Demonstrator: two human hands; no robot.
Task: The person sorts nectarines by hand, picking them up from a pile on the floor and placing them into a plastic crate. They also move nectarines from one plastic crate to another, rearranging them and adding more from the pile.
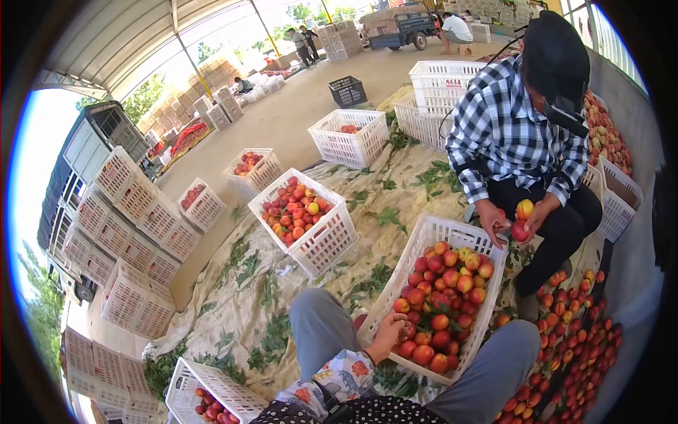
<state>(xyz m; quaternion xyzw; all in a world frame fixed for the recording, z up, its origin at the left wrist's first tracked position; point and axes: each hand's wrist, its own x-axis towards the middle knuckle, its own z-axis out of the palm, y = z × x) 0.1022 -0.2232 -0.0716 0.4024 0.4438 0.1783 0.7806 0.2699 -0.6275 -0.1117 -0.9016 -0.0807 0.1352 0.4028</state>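
Observation:
My left hand (388, 337), below a patterned sleeve, is at the near left side of a large white crate (381, 316) filled with red and yellow fruit (439, 322). Its fingers are bent together beside the fruit; what they hold, if anything, is hidden. The crate stands between my knees. My right hand is out of view. Across the crate, a seated person (519, 134) in a checked shirt and black cap holds fruit (524, 209) in both hands.
Loose fruit (565, 339) covers the floor at the right. Another fruit-filled crate (323, 244) stands ahead, and one (192, 403) at lower left. Stacked crates (138, 208) are at the left. Leaves lie on the ground cloth (296, 283). More people and a blue vehicle (402, 28) are farther back.

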